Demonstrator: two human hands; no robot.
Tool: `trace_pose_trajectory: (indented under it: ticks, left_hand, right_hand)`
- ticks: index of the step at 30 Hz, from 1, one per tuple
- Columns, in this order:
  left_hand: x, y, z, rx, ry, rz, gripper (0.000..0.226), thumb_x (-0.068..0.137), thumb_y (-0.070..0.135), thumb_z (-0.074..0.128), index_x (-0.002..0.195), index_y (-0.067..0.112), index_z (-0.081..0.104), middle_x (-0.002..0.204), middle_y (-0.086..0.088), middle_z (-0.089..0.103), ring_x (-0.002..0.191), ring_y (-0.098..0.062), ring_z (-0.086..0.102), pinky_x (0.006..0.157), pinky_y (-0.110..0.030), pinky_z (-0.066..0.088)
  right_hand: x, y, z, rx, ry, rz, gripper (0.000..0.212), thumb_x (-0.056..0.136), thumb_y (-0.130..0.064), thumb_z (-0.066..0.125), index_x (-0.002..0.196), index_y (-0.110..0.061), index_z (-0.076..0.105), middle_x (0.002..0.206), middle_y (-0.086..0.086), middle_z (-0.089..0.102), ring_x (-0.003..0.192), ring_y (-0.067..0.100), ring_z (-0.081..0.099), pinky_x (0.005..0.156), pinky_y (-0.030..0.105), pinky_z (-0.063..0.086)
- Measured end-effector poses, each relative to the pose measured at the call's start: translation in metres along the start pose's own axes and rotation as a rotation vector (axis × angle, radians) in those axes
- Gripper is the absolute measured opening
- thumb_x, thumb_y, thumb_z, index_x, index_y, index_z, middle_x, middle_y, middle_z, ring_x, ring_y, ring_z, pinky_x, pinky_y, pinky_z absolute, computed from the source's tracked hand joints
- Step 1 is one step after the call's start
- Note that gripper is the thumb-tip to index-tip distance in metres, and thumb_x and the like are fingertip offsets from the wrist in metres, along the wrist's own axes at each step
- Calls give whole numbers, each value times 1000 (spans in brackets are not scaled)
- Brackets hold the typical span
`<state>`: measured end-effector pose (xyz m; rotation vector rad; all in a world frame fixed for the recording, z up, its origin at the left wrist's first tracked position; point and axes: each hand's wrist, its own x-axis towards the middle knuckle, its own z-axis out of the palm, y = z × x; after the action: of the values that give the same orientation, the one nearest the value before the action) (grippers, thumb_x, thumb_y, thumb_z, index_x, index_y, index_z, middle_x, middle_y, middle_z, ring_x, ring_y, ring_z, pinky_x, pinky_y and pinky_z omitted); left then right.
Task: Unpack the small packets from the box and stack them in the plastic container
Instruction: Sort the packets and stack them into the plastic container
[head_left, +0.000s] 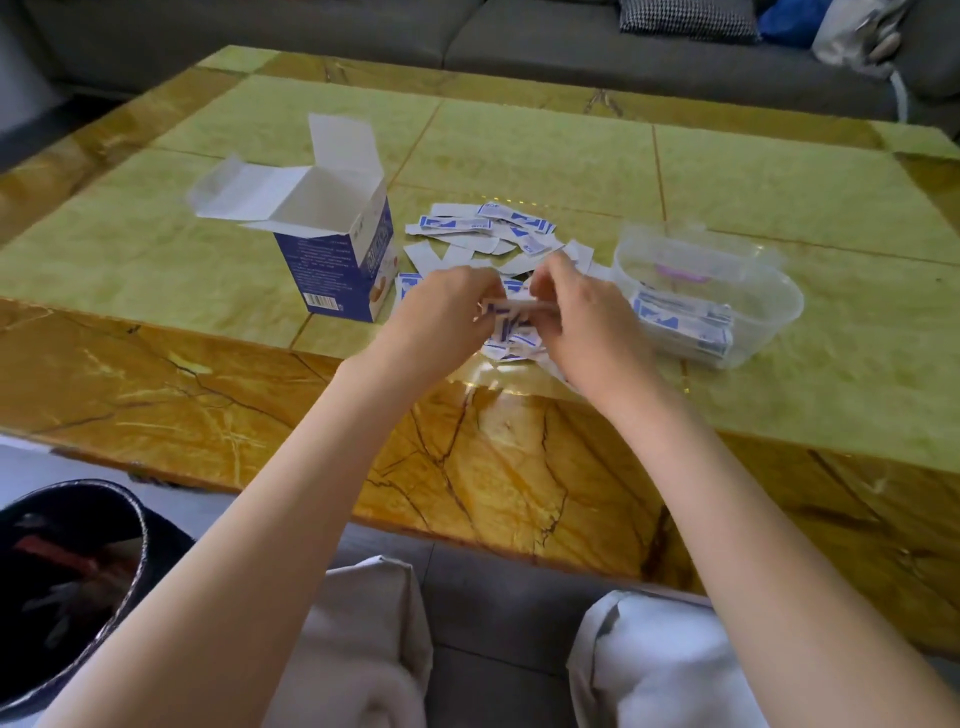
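Box (332, 249) left on table (779, 208); loose packets (483, 228) between; container (727, 291) right, packets inside.

A green and amber marble-patterned surface (753, 182) fills the middle, a grey fabric sofa (467, 36) with a black-and-white checked cushion (685, 18) runs along the far side, and a dark round bin (78, 571) sits near left.

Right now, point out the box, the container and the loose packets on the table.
box (332, 270): head view, on its blue front face.
container (779, 301): head view, on its clear right wall.
loose packets (488, 228): head view, middle of the scattered pile.
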<state>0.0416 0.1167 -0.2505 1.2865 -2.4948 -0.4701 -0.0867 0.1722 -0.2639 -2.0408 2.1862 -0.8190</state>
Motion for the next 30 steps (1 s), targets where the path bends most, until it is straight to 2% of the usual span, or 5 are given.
trace_pose_trajectory:
  ticks: [6,14,19,26,30]
  left_hand:
    - [5,-4,18,100,-74,0,45,94,22,49,137,19,40,142,-4,42,128,-27,38,102,-34,34]
    - [5,4,21,117,-106,5,28,91,30,53,114,16,59,117,-6,57,110,-24,51,86,-27,35]
    - [7,1,20,88,-170,-41,35,83,29,65,113,14,57,116,-6,55,106,-21,52,81,-25,38]
    - [2,-10,-15,-93,-475,-119,38,77,36,71,109,23,55,110,9,55,97,-8,51,75,-21,40]
    - [5,-11,-17,-123,-249,5,28,87,20,60,115,25,57,128,4,52,113,-15,51,94,-29,42]
  right_hand:
    - [7,10,-9,85,90,242,15,91,-11,54,99,-8,66,92,7,67,77,20,57,65,25,41]
    - [-3,13,-12,9,-160,220,15,92,-13,51,101,-14,62,96,3,64,74,16,51,53,22,35]
    - [-10,11,-12,-112,-358,87,15,90,-14,51,100,-20,59,103,3,64,93,23,56,72,35,46]
    - [-8,15,-27,92,-538,16,11,90,-12,54,90,-21,60,86,-8,63,77,13,56,70,29,48]
    - [-5,21,-30,158,-590,26,19,89,-14,58,105,-21,67,106,-6,67,77,-8,60,72,26,51]
